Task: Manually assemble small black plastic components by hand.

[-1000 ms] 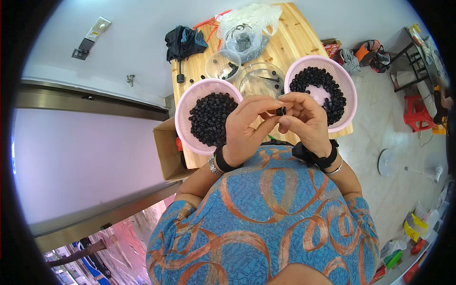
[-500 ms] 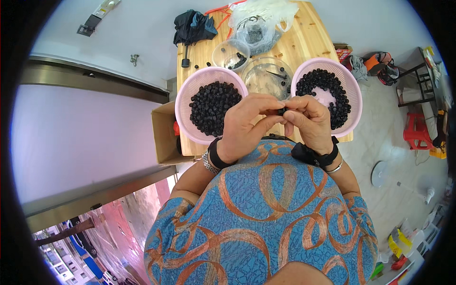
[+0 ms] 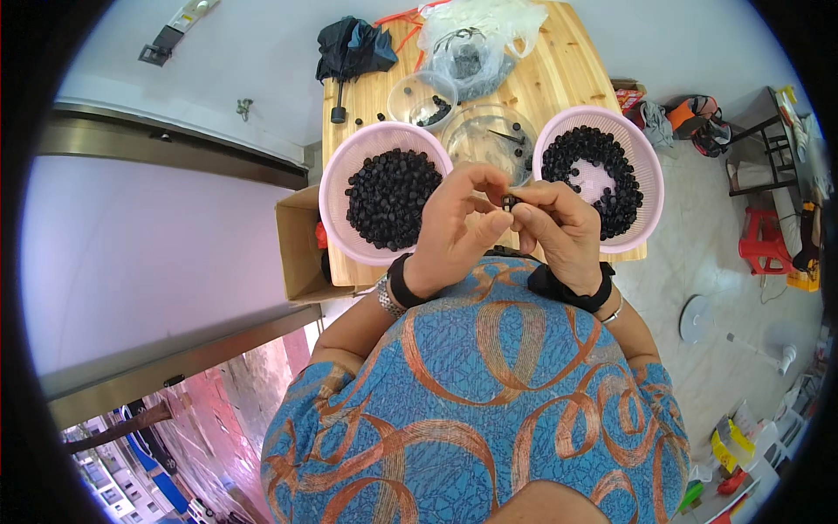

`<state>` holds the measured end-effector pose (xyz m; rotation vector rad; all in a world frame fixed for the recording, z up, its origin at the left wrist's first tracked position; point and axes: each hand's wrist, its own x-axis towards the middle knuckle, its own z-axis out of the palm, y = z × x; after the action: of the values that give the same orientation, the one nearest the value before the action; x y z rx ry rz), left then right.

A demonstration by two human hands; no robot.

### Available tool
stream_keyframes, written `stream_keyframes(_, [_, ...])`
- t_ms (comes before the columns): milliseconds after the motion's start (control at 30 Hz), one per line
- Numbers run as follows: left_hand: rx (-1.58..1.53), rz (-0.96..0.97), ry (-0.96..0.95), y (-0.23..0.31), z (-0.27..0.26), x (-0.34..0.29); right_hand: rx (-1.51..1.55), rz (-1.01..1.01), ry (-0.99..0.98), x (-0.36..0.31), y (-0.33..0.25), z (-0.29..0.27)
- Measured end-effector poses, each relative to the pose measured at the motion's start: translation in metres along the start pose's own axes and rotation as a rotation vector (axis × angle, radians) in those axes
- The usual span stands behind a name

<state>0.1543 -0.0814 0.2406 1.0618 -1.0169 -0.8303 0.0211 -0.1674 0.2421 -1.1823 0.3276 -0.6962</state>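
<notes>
I am handling one small black piece, held up in front of my body, above the near edge of a wooden desk. The step in hand looks like close fingertip work on this single piece, perhaps turning or fitting it; its finer details are too small to make out. As I judge it, the next move calls for a steady pinch on the right and a light, exact touch from the left, since so small a piece could easily slip.

My right grip is narrow, its thumb and forefinger pinching the piece at the tips. My left grip is partly open: forefinger and thumb curve apart, leaving a gap beside the piece. I cannot tell whether the left thumb tip touches it.

To my left is a pink basket heaped with black pieces. To my right, a second pink basket holds more, lying in a ring around a bare patch of its floor. Beyond my hands, between the baskets, is a clear round dish with a thin dark tool in it; beside that, a clear tub holds a few dark bits.
</notes>
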Motion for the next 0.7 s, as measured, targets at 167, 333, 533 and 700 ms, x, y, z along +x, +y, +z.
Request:
stream_keyframes(167, [0.202, 0.055, 0.002, -0.001, 0.003, 0.007, -0.115, -0.015, 0.033, -0.002, 0.003, 0.008])
stream_keyframes(333, [0.448, 0.164, 0.084, -0.005, 0.001, 0.002, -0.496, -0.301, 0.003, -0.001, 0.012, 0.006])
stream_keyframes(533, [0.130, -0.129, 0.038, -0.003, 0.004, -0.008, -1.000, -0.698, -0.117, 0.014, -0.001, -0.002])
stream_keyframes(700, [-0.011, -0.274, 0.006, 0.010, 0.010, -0.006, -1.289, -0.868, -0.289, 0.026, -0.023, -0.007])
